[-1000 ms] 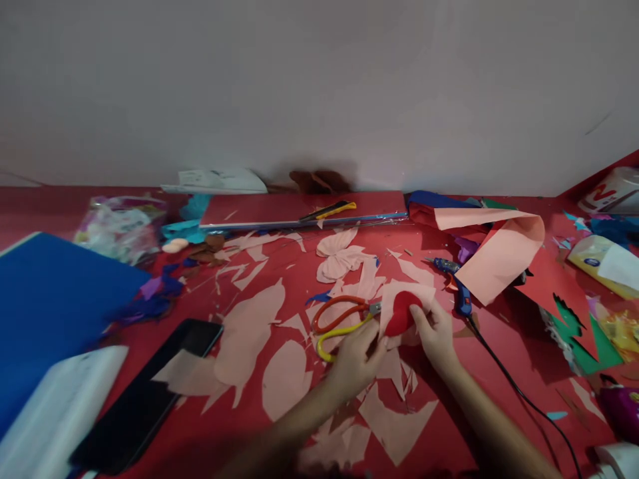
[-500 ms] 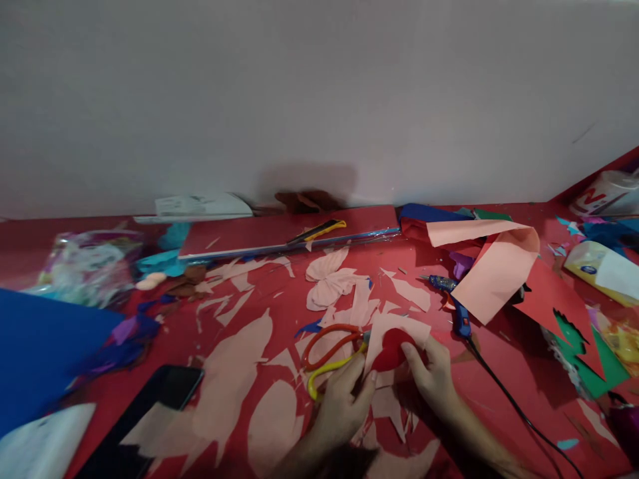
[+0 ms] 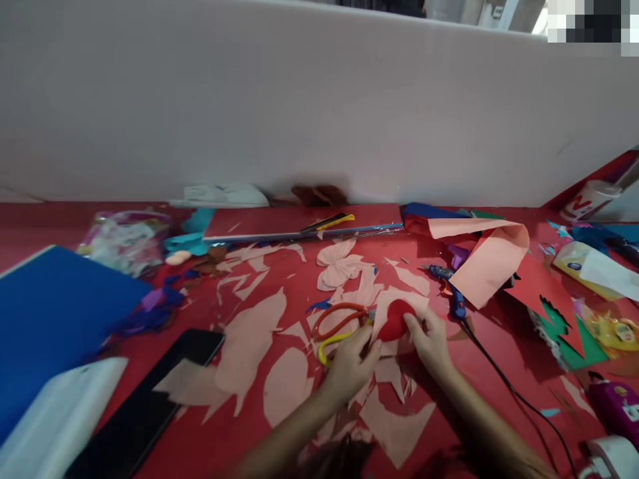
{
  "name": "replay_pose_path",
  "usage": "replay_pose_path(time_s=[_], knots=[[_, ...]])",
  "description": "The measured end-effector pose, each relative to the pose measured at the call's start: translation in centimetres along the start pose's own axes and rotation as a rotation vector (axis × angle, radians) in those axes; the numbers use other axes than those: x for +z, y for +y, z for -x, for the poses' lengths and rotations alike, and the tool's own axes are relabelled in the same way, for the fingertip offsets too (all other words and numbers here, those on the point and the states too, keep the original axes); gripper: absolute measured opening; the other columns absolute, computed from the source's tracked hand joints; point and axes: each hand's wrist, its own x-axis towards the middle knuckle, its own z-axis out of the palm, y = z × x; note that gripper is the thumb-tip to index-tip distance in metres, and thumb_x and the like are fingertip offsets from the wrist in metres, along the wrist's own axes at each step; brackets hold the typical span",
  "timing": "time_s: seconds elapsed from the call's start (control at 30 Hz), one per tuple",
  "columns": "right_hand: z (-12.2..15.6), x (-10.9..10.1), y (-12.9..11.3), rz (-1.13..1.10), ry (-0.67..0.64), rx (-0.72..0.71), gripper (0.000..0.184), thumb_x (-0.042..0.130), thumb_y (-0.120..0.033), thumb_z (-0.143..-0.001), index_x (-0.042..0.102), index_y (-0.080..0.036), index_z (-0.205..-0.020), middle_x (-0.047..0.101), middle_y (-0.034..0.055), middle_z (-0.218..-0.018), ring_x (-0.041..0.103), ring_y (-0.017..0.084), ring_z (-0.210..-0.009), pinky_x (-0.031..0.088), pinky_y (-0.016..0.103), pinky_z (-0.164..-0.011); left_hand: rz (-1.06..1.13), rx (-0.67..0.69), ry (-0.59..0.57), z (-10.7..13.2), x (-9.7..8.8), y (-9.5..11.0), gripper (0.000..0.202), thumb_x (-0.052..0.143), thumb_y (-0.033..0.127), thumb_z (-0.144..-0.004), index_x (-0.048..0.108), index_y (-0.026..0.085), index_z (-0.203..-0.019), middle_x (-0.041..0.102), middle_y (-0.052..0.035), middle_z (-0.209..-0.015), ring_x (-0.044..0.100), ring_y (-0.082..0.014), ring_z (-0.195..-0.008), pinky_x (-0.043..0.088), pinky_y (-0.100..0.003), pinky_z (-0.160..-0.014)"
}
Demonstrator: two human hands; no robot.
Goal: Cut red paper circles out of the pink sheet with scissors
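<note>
Both my hands rest low in the middle of the red table (image 3: pixel 150 439). My left hand (image 3: pixel 352 359) has its fingers curled against the near edge of a small red rounded piece (image 3: pixel 393 320), right beside the scissors with orange and yellow handles (image 3: pixel 337 326). My right hand (image 3: pixel 428 339) pinches the same red piece from its right side. The red piece lies on a pale pink paper scrap (image 3: pixel 397 301). Whether the left fingers grip the red piece or only touch it is unclear.
Pink paper offcuts (image 3: pixel 249 339) litter the table. A blue glue gun (image 3: pixel 452 293) with a black cord lies right of my hands. A black phone (image 3: pixel 144 406), blue sheet (image 3: pixel 54 313), curled pink sheet (image 3: pixel 492 259), yellow-black cutter (image 3: pixel 329 222), a purple object (image 3: pixel 616 406) and a white wall surround them.
The view has shifted slightly; my hands stay on the red piece, with small finger movements. Nothing was picked up or let go.
</note>
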Motion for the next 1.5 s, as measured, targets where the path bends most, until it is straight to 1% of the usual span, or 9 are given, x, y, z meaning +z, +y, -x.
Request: replay_pose_path(time_s=[0.13, 0.23, 0.4, 0.77, 0.97, 1.13, 1.27, 1.37, 1.5], knots=[[-0.7, -0.1, 0.2, -0.026, 0.059, 0.009, 0.034, 0.056, -0.042, -0.078, 0.042, -0.021, -0.055, 0.039, -0.0052, -0.052, 0.037, 0.011, -0.052, 0.032, 0.024, -0.051, 0.076, 0.024, 0.000, -0.4, 0.2, 0.6, 0.021, 0.043, 0.029, -0.077, 0.034, 0.021, -0.060, 0.040, 0.0036, -0.057, 0.038, -0.0125, -0.055, 0.029, -0.026, -0.056], [-1.1, 0.0, 0.0, -0.055, 0.067, -0.019, 0.032, 0.055, -0.042, -0.078, 0.039, -0.021, -0.058, 0.036, -0.0061, -0.055, 0.035, 0.011, -0.053, 0.031, 0.025, -0.052, 0.123, 0.027, 0.004, -0.7, 0.2, 0.9, 0.024, 0.045, 0.029, -0.075, 0.029, 0.021, -0.059, 0.033, 0.0052, -0.055, 0.032, -0.0111, -0.053, 0.024, -0.025, -0.054], [-1.3, 0.0, 0.0, -0.065, 0.063, -0.062, 0.032, 0.054, -0.042, -0.079, 0.038, -0.021, -0.059, 0.034, -0.0065, -0.055, 0.033, 0.011, -0.054, 0.029, 0.025, -0.053, 0.282, 0.053, -0.023, -1.3, 0.1, 0.6, 0.020, 0.046, 0.032, -0.079, 0.039, 0.019, -0.065, 0.036, 0.0047, -0.062, 0.034, -0.0112, -0.060, 0.029, -0.024, -0.058], [-1.6, -0.1, 0.9, -0.033, 0.139, -0.107, 0.036, 0.055, -0.043, -0.077, 0.033, -0.023, -0.057, 0.032, -0.0067, -0.052, 0.031, 0.011, -0.054, 0.027, 0.025, -0.052, 0.379, 0.060, -0.008, -2.5, 0.5, 0.1, 0.024, 0.048, 0.028, -0.073, 0.030, 0.020, -0.060, 0.029, 0.0064, -0.058, 0.028, -0.0092, -0.056, 0.023, -0.025, -0.054], [-1.2, 0.1, 0.2, -0.054, 0.087, -0.122, 0.030, 0.058, -0.042, -0.074, 0.042, -0.021, -0.061, 0.038, -0.0060, -0.055, 0.036, 0.010, -0.054, 0.032, 0.025, -0.053, 0.342, 0.117, 0.017, -1.9, 0.1, -0.2, 0.024, 0.049, 0.028, -0.074, 0.030, 0.020, -0.060, 0.029, 0.0062, -0.058, 0.030, -0.0098, -0.057, 0.024, -0.025, -0.056], [-0.9, 0.8, 0.3, -0.170, -0.045, 0.044, 0.026, 0.064, -0.045, -0.070, 0.053, -0.021, -0.070, 0.047, -0.0057, -0.049, 0.042, 0.012, -0.047, 0.035, 0.025, -0.047, 0.275, 0.112, 0.043, -0.9, -0.4, -0.6, 0.020, 0.047, 0.025, -0.074, 0.032, 0.020, -0.061, 0.031, 0.0059, -0.059, 0.031, -0.0101, -0.058, 0.025, -0.025, -0.056], [-0.9, 0.8, 0.3, -0.360, -0.098, 0.045, 0.030, 0.069, -0.043, -0.068, 0.062, -0.020, -0.086, 0.068, 0.0006, -0.073, 0.061, 0.017, -0.067, 0.049, 0.030, -0.064, 0.243, 0.093, 0.067, -0.8, -0.2, -1.1, 0.021, 0.045, 0.026, -0.074, 0.031, 0.020, -0.061, 0.029, 0.0064, -0.058, 0.029, -0.0099, -0.056, 0.023, -0.025, -0.054], [-0.8, 0.7, 0.2, -0.451, -0.139, 0.085, 0.032, 0.071, -0.041, -0.067, 0.064, -0.019, -0.090, 0.071, 0.0024, -0.083, 0.065, 0.019, -0.075, 0.051, 0.033, -0.072, 0.247, 0.099, 0.079, -0.7, -0.1, -1.1, 0.024, 0.046, 0.028, -0.075, 0.028, 0.020, -0.061, 0.027, 0.0065, -0.057, 0.028, -0.0099, -0.056, 0.022, -0.025, -0.054], [-0.7, 0.7, 0.5, -0.473, -0.154, 0.102, 0.030, 0.071, -0.041, -0.068, 0.066, -0.020, -0.089, 0.072, 0.0017, -0.084, 0.066, 0.018, -0.073, 0.052, 0.032, -0.072, 0.213, 0.112, 0.098, -0.3, -0.3, -0.9, 0.025, 0.045, 0.026, -0.075, 0.027, 0.020, -0.060, 0.028, 0.0066, -0.057, 0.028, -0.0098, -0.055, 0.022, -0.025, -0.053]])
